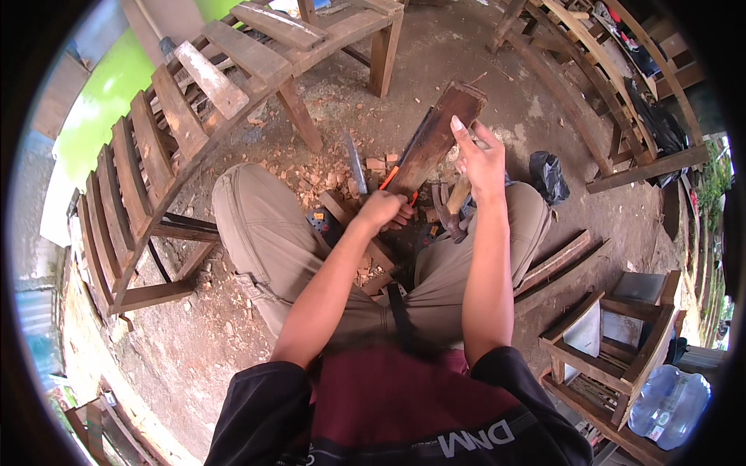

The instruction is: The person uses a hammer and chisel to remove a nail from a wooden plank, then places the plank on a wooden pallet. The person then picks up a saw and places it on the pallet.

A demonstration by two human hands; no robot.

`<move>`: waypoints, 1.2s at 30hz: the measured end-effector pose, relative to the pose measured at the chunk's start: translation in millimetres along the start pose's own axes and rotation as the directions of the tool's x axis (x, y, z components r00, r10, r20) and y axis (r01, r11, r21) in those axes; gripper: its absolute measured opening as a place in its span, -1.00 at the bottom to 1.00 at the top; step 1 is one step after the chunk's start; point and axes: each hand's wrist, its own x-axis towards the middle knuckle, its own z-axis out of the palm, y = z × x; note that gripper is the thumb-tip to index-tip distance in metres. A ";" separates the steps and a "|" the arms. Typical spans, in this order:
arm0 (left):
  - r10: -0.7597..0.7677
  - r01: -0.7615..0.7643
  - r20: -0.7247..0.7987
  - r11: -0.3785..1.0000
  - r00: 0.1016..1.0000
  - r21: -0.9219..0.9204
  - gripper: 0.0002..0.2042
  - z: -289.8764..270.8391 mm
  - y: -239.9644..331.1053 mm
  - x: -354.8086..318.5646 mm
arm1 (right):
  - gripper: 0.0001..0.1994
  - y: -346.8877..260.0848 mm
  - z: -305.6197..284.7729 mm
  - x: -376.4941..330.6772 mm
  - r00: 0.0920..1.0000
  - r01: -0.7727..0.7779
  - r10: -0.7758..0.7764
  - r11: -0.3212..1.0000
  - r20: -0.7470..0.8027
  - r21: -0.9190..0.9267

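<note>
My left hand point(383, 210) is closed round the near end of a brown wooden block point(435, 140), which slants up and away to the right. A thin dark strip with orange parts point(390, 177) runs along the block's left edge and under my fingers; its kind is unclear. At the block's right side is my right hand point(483, 161), thumb and fingers apart, thumb tip against the wood. Below it a hammer point(459, 196) with a wooden handle leans by my right leg. A flat metal bar point(355, 161) stands out left of the block.
Wood chips point(311, 180) and offcuts litter the ground between and beyond my legs. A slatted wooden bench point(252, 56) curves round the left. Wooden frames point(575, 124), a black plastic bag point(549, 177), narrow boards point(561, 260), a small wooden rack point(594, 353) and a clear water jug point(668, 408) are on the right.
</note>
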 end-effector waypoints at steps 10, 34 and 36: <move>0.023 0.099 0.164 0.711 0.986 -0.696 -0.64 72.5 -48.3 25.3 | -0.69 -0.7 8.9 -17.2 1.000 -0.001 0.001 0.999 0.001 0.032; 0.240 -0.076 0.087 0.595 0.967 -0.800 -0.65 70.7 -43.8 27.5 | -0.68 -3.6 8.2 -20.7 0.997 0.000 -0.001 1.000 0.075 0.013; 0.230 -0.081 0.070 0.585 0.971 -0.807 -0.65 78.1 -37.1 11.8 | -0.69 -1.0 6.4 -19.5 0.998 -0.001 -0.001 1.000 0.066 0.024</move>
